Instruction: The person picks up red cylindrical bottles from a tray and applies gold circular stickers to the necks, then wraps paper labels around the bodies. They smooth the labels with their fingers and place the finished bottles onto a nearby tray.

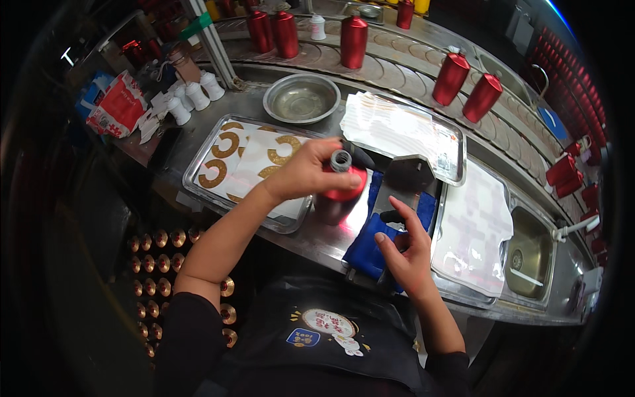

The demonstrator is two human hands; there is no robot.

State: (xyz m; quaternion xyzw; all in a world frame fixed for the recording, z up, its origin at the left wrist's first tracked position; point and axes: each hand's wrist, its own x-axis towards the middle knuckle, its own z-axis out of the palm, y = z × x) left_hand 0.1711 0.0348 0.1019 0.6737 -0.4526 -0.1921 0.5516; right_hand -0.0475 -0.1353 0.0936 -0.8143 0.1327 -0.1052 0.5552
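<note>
We hold the red bottle (338,204) in the left hand (316,169), its grip closed around the shoulder below the open threaded neck; we cannot tell whether the base touches the surface (291,239). The right hand (405,246) is spread and holds nothing visible, over the blue padded stand (366,246) just beside the bottle. We judge this step to be positioning; the next move likely calls for steadying the bottle against the padding.

Slanting bare left forearm (235,233) up and rightward; curling left hand (311,168) in a grip, pointing left thumb (339,182) rightward. Angling bare right forearm (439,324) up and leftward; bending right hand (411,251) loosely, parting right thumb (385,243) from index finger (405,210).
</note>
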